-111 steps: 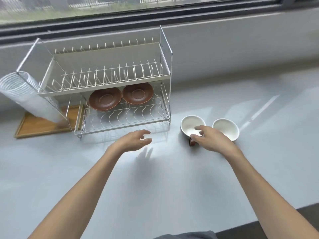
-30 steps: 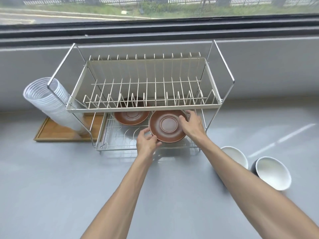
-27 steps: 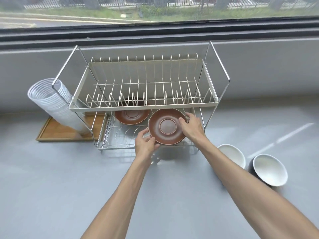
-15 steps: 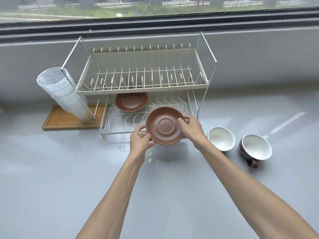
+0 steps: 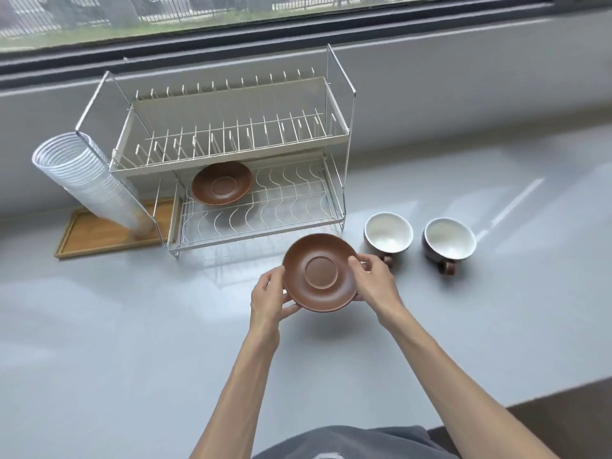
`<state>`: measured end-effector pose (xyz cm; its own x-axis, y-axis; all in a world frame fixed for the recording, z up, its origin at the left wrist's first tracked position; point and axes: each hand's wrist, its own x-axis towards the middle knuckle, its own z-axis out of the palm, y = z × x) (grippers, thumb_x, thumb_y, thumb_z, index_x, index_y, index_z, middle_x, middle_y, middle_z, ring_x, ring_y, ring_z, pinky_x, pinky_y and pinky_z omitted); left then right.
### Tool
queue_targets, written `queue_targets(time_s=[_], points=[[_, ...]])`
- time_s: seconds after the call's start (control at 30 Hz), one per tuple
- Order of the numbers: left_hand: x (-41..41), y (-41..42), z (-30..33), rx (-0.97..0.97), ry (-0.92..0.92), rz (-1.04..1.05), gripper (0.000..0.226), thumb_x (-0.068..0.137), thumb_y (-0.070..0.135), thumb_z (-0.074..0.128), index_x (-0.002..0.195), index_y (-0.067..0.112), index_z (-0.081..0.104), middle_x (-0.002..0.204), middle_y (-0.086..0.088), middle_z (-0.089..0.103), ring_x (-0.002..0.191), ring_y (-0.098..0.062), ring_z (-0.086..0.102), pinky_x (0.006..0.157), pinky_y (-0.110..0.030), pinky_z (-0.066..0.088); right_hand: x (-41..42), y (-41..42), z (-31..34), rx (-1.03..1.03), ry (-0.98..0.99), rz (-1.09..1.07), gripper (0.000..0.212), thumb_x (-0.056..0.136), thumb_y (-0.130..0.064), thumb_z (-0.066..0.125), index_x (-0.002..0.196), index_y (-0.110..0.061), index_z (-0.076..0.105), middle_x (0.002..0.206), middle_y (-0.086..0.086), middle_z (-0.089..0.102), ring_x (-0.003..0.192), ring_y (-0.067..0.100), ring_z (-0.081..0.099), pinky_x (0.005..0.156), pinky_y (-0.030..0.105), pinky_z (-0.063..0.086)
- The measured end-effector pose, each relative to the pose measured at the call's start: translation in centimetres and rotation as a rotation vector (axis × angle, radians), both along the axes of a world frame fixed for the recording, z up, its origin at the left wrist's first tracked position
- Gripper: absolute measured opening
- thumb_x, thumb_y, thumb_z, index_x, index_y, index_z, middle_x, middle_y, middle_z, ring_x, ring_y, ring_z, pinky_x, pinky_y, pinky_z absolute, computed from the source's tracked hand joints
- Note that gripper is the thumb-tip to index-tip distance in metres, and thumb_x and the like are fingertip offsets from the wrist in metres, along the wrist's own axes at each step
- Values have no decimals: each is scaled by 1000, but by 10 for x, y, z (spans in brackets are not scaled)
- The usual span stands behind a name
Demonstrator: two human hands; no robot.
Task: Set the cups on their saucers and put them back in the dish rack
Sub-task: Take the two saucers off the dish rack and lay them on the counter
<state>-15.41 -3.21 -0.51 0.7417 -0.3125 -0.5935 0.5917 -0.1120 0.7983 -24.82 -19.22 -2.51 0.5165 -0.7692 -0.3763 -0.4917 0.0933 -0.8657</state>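
Observation:
A brown saucer (image 5: 320, 272) hangs level just above the grey counter, in front of the dish rack. My left hand (image 5: 269, 297) grips its left rim and my right hand (image 5: 373, 280) grips its right rim. A second brown saucer (image 5: 222, 187) lies on the left of the lower shelf of the two-tier wire dish rack (image 5: 331, 223). Two cups, brown outside and white inside, stand upright on the counter right of the rack: the near cup (image 5: 388, 236) beside my right hand, the far cup (image 5: 449, 243) further right. Both handles point toward me.
A stack of clear plastic cups (image 5: 86, 180) leans against the rack's left side, resting on a wooden tray (image 5: 99, 238). A window sill and wall run behind the rack. The grey counter (image 5: 132, 342) stretches wide in front, its near edge at lower right.
Both hands have drawn the right saucer out of the rack's lower shelf and toward me, over the counter. The cups and the other saucer have stayed put.

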Motion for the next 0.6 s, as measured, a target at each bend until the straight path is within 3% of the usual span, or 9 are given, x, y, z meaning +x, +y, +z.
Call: queue_targets(time_s=[0.1, 0.27, 0.4, 0.6], points=[[-19, -4, -4, 24, 27, -48, 30, 92, 35, 61, 115, 18, 67, 117, -12, 72, 97, -27, 74, 67, -33, 62, -25, -2, -8, -14, 38, -22, 40, 93, -43, 56, 122, -16, 63, 109, 0, 68, 106, 25, 65, 90, 52, 57], [-50, -21, -8, 70, 46, -134, 34, 93, 38, 59, 118, 15, 66, 118, -11, 72, 98, -28, 74, 64, -31, 62, -68, -10, -20, 10, 48, -111, 37, 93, -41, 56, 118, -16, 64, 109, 1, 68, 106, 25, 65, 91, 51, 56], [-82, -45, -9, 89, 62, -246, 34, 94, 40, 57, 115, 16, 66, 114, -9, 72, 94, -26, 75, 61, -28, 60, -112, -26, -28, 30, 77, -216, 28, 94, -41, 56, 111, -19, 63, 98, -8, 64, 102, 25, 65, 89, 52, 56], [-110, -70, -10, 92, 92, -345, 26, 96, 39, 55, 110, 20, 66, 105, -3, 74, 87, -23, 75, 56, -25, 59, -154, -38, -35, 45, 131, -285, 37, 95, -45, 53, 120, -19, 61, 97, -15, 58, 104, 22, 61, 91, 51, 56]])
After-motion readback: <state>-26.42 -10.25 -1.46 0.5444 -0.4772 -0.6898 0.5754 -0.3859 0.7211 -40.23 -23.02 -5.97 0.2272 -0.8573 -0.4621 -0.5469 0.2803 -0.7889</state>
